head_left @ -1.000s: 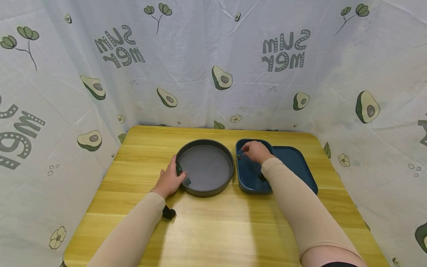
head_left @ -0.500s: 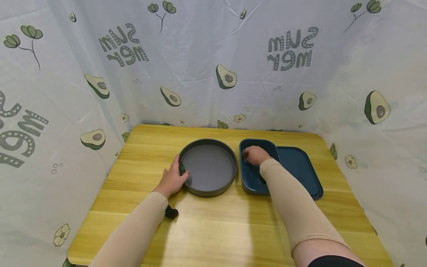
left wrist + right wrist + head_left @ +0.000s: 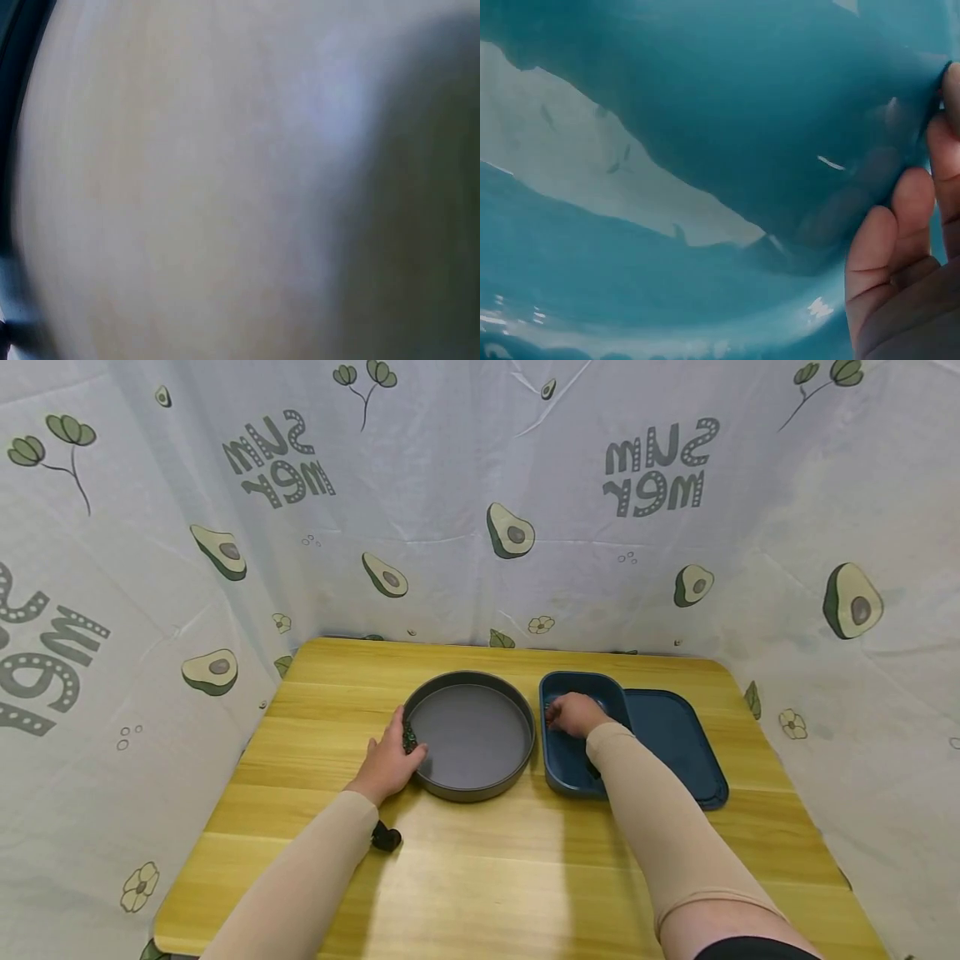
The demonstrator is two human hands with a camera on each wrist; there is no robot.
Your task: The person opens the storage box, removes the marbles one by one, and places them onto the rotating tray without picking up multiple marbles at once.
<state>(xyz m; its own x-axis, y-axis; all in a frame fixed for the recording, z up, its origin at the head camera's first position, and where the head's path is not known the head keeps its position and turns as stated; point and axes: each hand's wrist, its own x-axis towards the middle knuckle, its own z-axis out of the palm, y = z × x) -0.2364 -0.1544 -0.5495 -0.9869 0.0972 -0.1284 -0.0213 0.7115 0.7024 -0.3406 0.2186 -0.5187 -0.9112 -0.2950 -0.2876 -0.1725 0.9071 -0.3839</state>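
At the left edge of a round grey pan [image 3: 472, 735], my left hand [image 3: 386, 762] grips the rim, its thumb over the inner side. A dark green, beaded-looking thing [image 3: 409, 739] shows between thumb and fingers; whether the hand holds it is unclear. My right hand [image 3: 577, 715] reaches into a deep blue rectangular container [image 3: 566, 760]. Its bent fingers [image 3: 871, 247] touch the glossy blue surface in the right wrist view. Something small and dark lies by the fingertips, too hidden to name. The left wrist view is a blur of pale surface.
A flat blue tray or lid [image 3: 675, 739] lies against the container's right side. All stand on a wooden table [image 3: 465, 868], backed by a printed curtain [image 3: 435, 502]. A small black piece [image 3: 386, 837] sits under the left wrist.
My right hand has lowered in the blue container, covering a small reddish speck seen earlier by its left wall. My left hand stays on the pan. The view has shifted slightly.
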